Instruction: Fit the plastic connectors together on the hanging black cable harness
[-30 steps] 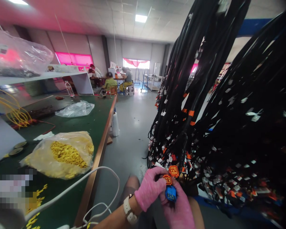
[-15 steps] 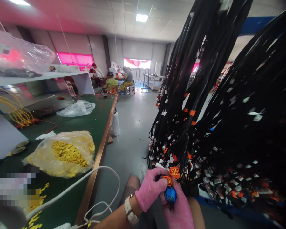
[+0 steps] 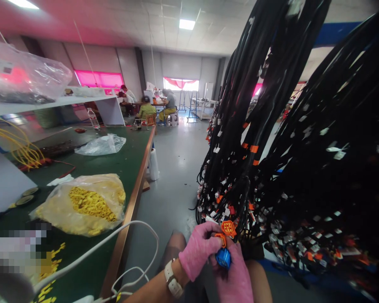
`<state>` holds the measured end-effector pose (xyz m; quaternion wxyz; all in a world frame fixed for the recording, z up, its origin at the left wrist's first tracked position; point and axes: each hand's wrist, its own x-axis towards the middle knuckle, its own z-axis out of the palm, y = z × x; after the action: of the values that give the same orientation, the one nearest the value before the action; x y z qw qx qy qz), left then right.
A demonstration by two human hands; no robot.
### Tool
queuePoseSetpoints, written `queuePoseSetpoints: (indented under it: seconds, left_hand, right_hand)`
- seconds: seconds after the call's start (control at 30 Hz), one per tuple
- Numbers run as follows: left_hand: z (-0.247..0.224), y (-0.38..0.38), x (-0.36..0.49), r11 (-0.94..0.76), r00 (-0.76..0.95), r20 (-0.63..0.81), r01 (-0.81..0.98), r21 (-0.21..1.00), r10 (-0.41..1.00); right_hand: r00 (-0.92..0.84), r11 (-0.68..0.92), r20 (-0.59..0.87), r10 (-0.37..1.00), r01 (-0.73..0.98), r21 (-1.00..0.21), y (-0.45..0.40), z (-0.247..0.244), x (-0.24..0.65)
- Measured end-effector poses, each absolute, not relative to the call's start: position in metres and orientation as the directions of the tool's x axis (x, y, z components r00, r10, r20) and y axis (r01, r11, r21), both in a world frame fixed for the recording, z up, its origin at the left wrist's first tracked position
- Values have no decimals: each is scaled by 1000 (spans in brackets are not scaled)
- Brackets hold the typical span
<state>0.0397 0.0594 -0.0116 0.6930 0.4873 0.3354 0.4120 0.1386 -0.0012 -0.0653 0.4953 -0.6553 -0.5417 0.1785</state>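
My left hand (image 3: 199,249), in a pink glove with a watch at the wrist, pinches a small orange connector (image 3: 221,240) between thumb and fingers. Just right of it, my right hand (image 3: 235,273), also gloved in pink, is closed around a blue connector (image 3: 223,257). A larger orange connector (image 3: 228,228) with several cavities sits just above the two hands, touching the fingers. The hands meet over my lap, in front of the lower ends of hanging black cable bundles (image 3: 259,126).
At the left, a green table (image 3: 120,168) with a copper-coloured edge bears a bag of yellow parts (image 3: 91,206) and an empty-looking clear bag (image 3: 102,144). A white cable (image 3: 91,248) loops past its edge. Several people sit working in the background.
The blue connector and the larger orange one have shifted slightly left and tilted, along with my right hand. My left hand keeps its pinch in nearly the same place.
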Motion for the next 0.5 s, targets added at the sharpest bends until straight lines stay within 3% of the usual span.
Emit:
queuePoseSetpoints:
  seconds: [0.13,0.37,0.5]
  left_hand:
    - [-10,58,40,251,440,-141,-204,946,887]
    - [-13,65,36,223,504,-57,-274,936,862]
    - [-11,64,37,180,486,-23,-279,943,874]
  right_hand:
    - [342,101,300,891,493,-864,0,-61,139]
    - [359,17,158,920,366,-930,3,-46,143]
    - [345,37,175,922,372,-927,3,-47,144]
